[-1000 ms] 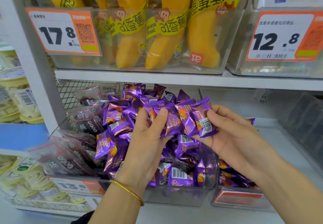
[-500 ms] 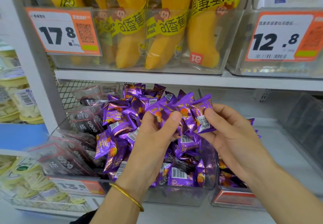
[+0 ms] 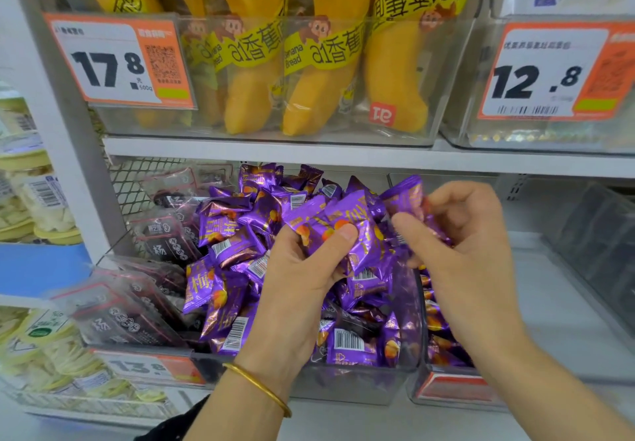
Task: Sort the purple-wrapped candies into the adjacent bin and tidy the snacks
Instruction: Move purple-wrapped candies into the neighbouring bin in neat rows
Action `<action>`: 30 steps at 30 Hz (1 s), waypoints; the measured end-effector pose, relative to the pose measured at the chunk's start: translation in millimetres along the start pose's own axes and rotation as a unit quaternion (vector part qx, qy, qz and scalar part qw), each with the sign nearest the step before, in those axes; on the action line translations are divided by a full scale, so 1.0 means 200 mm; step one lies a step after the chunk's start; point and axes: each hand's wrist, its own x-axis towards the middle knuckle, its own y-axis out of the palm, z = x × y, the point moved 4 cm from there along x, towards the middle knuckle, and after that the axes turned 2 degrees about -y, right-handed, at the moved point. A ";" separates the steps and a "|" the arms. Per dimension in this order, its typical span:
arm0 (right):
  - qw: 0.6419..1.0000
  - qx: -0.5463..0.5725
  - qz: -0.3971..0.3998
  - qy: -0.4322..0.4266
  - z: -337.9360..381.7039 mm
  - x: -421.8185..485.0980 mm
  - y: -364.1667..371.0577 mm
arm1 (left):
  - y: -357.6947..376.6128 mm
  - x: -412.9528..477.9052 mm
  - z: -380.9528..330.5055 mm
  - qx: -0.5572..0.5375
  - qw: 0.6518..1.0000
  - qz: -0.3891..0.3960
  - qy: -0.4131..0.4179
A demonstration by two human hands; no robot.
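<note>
A heap of purple-wrapped candies (image 3: 237, 268) fills the clear middle bin (image 3: 360, 382) on the lower shelf. My left hand (image 3: 302, 282) grips a bunch of purple candies (image 3: 347, 231) above the heap, thumb over their fronts. My right hand (image 3: 460, 251) curls round more purple candies (image 3: 407, 196) just to the right, its fingers touching the left bunch. Below my right wrist stands the adjacent bin (image 3: 446, 385), with a few purple candies (image 3: 436, 337) in it, mostly hidden by the hand.
Clear packets with dark print (image 3: 130, 306) lie in the left part of the shelf beside the purple heap. Banana bread packs (image 3: 309, 62) stand in a bin on the shelf above. A dark clear bin (image 3: 598, 244) sits at the right. Jars (image 3: 31, 200) fill the left rack.
My right hand has curled tighter round its candies and lifted a little. My left thumb has closed further over its bunch. Both hands stay above the middle bin.
</note>
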 end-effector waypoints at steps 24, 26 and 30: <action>0.853 0.349 0.262 0.288 -0.09 -0.04 0.06 | 0.04 -0.03 -0.03 0.016 0.994 0.063 0.091; 0.839 0.380 0.268 0.283 -0.08 -0.04 0.07 | 0.05 -0.04 -0.03 0.039 0.993 0.065 0.095; 0.798 0.464 0.277 0.266 -0.04 -0.06 0.07 | 0.12 -0.08 -0.06 0.094 0.985 0.080 0.121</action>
